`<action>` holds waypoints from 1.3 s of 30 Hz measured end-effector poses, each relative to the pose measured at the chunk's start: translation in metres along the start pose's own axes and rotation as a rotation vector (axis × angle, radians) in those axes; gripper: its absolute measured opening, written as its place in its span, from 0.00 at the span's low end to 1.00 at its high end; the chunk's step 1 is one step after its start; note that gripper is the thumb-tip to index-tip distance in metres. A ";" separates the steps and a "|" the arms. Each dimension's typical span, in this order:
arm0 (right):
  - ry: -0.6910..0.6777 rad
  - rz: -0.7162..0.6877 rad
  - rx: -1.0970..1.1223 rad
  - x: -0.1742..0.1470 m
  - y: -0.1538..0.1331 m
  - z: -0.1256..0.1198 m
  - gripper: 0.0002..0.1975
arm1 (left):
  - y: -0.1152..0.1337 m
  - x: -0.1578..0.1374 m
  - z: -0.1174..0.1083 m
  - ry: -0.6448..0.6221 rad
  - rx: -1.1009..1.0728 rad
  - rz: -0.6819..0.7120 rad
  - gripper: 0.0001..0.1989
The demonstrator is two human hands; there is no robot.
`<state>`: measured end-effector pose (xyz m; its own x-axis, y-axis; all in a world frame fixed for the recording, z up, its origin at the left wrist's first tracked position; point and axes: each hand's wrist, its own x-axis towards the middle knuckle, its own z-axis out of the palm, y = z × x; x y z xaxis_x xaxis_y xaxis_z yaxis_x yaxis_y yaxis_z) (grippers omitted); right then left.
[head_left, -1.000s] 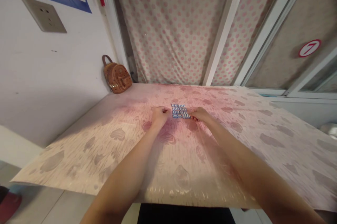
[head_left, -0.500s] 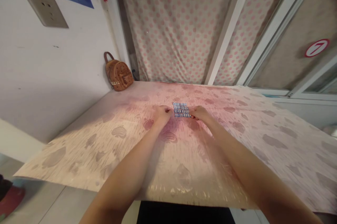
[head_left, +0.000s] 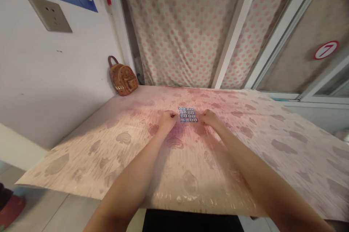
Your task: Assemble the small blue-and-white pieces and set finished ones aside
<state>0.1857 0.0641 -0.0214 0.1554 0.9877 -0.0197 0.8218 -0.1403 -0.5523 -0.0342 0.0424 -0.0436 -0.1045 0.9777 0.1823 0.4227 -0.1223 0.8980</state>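
A block of small blue-and-white rectangular pieces [head_left: 188, 115] lies flat on the table, set out in several close rows. My left hand [head_left: 168, 118] rests at the left side of the block, fingers curled and thumb near the forefinger; a dark spot shows between them, but I cannot make out what it is. On the opposite side, my right hand [head_left: 209, 118] is beside the lower right corner, its fingers bent together and pointing at the pieces. Anything in those fingertips is too small to tell.
A patterned cover lies over the table [head_left: 174, 174]. A small brown backpack [head_left: 124, 79] leans against the wall at the far left corner. Behind the table hangs a dotted curtain [head_left: 185, 28]. A wall socket [head_left: 51, 15] is at upper left, and a red shoe [head_left: 12, 204] shows on the floor.
My right fingertips have drawn slightly away from the block's lower right corner, where the pieces now show more fully. My left hand has hardly moved. The view has tilted slightly.
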 end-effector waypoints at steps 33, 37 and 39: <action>0.387 -0.189 0.243 -0.052 0.047 -0.015 0.09 | -0.021 0.011 -0.005 0.048 0.157 0.106 0.09; 0.371 -0.212 0.273 -0.055 0.042 -0.012 0.10 | -0.024 0.019 -0.002 0.064 0.173 0.157 0.11; 0.377 -0.224 0.294 -0.057 0.040 -0.013 0.10 | -0.027 0.023 -0.002 0.075 0.168 0.156 0.11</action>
<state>0.2172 0.0010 -0.0319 0.2245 0.8898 0.3974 0.6776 0.1505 -0.7198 -0.0503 0.0677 -0.0630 -0.0900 0.9332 0.3479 0.5819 -0.2342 0.7788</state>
